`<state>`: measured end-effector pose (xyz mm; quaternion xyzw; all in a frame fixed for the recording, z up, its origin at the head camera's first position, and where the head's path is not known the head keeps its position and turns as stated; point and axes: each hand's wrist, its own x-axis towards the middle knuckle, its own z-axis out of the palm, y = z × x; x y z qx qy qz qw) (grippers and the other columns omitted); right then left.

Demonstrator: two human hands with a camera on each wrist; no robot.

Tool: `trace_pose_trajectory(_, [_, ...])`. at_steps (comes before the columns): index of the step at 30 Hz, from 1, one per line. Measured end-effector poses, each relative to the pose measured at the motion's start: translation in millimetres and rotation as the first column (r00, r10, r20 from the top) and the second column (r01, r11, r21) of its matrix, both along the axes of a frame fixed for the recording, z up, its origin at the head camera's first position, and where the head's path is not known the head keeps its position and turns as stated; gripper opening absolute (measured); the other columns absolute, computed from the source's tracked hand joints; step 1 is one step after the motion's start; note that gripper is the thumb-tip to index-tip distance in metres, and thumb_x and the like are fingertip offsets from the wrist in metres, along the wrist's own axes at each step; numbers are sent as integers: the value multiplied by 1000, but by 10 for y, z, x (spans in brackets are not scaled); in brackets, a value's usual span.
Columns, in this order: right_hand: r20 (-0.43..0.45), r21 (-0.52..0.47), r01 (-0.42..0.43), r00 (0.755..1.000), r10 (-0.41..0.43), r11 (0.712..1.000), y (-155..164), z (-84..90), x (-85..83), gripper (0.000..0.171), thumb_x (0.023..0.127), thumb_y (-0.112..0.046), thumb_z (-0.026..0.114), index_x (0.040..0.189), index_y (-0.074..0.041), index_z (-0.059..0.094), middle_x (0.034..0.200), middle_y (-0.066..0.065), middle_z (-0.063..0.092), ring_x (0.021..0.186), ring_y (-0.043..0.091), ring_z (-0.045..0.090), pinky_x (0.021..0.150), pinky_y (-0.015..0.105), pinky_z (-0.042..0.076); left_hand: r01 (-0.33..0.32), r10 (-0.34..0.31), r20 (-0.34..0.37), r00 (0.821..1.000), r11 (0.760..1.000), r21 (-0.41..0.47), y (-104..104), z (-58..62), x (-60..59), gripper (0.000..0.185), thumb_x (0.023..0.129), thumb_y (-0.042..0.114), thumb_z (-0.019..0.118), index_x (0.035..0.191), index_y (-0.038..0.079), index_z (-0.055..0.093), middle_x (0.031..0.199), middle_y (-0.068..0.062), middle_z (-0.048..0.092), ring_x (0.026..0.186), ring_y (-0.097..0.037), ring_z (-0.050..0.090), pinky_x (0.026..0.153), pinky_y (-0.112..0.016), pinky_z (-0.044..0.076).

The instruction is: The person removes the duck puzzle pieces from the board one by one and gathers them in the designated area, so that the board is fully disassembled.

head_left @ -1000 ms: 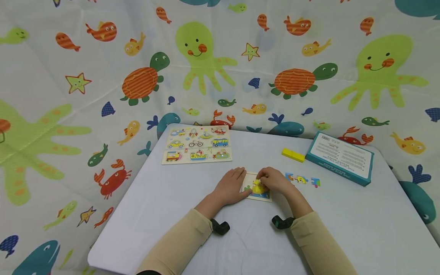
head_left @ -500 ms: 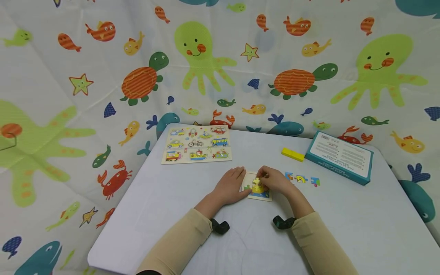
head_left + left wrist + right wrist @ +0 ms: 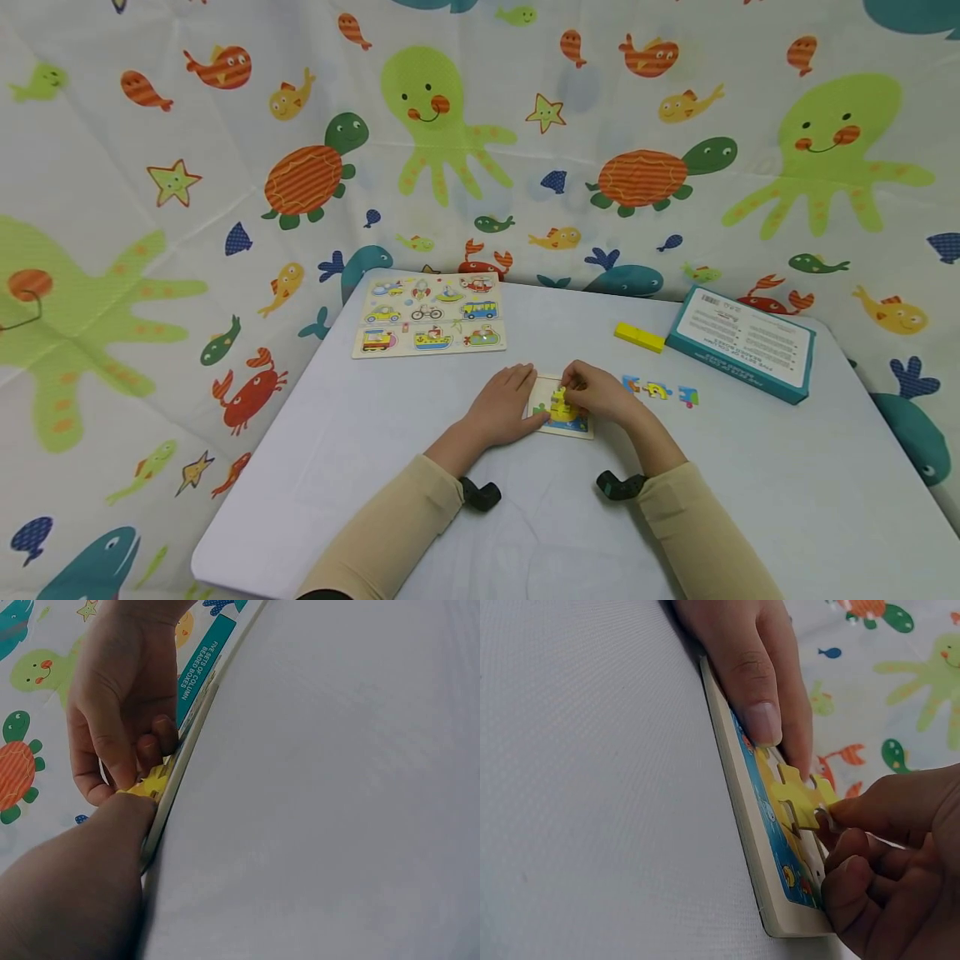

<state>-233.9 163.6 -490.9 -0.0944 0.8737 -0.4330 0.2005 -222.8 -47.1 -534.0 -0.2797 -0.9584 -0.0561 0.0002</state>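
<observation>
Right hand (image 3: 600,393) still pinching the yellow puzzle piece (image 3: 561,404), now tipped lower over the small puzzle board (image 3: 564,427) than a second ago, close to seating. Left hand (image 3: 501,407) flat, fingers spread, pressing the board's edge on the table (image 3: 360,450).

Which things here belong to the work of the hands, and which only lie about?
In use: small puzzle board, held flat by left hand; yellow piece, pinched by right hand; three loose pieces.

Lying about: vehicle puzzle, yellow block, teal box.
</observation>
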Motion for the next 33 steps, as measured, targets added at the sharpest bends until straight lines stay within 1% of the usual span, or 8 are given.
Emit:
trace_pose_trajectory(5, [-3,-23,-5,1000,5,1000,25,-18,-11,16,85,-14,59,100,-13,52,88,8,55,60,20,52,54,28,49,2,-2,2,1000,1000,0,-4,8,4,85,85,70,30,147,13,22,153,-2,22,141,-18,19,117,-35,18])
trace_pose_trajectory(10, [9,-46,17,1000,-17,999,49,-25,-28,17,86,-15,60,101,-14,53,89,8,56,63,21,53,55,29,49,5,-5,8,1000,1000,3,-5,29,8,84,86,69,31,147,13,22,153,-2,22,141,-18,18,117,-35,17])
trace_pose_trajectory(16, [15,-68,31,999,-30,997,77,20,-29,18,86,-15,60,103,-13,53,89,9,56,66,22,53,57,28,49,8,-8,8,1000,1000,3,-6,38,3,84,86,69,31,147,13,21,153,-2,21,141,-18,18,117,-35,17])
trace_pose_trajectory(21, [-7,-44,41,999,-42,998,126,80,-21,18,88,-19,59,104,-12,53,91,10,56,69,23,53,57,29,47,4,-4,1,1000,1000,7,-6,22,1,84,85,70,31,147,14,22,153,-1,22,141,-17,19,116,-34,18])
trace_pose_trajectory(27, [-36,8,71,997,-70,997,254,184,-1,16,91,-20,56,105,-14,51,92,10,55,65,23,52,56,30,46,0,0,5,1000,1000,14,-9,24,3,84,85,70,31,147,14,22,153,-1,22,141,-17,19,117,-34,18])
trace_pose_trajectory(33, [-61,14,90,994,-89,996,449,249,25,18,92,-22,55,107,-14,50,93,11,56,66,23,51,57,32,48,3,-3,2,1000,1000,15,-16,29,7,83,86,68,33,147,13,22,153,-1,22,141,-17,19,117,-33,17])
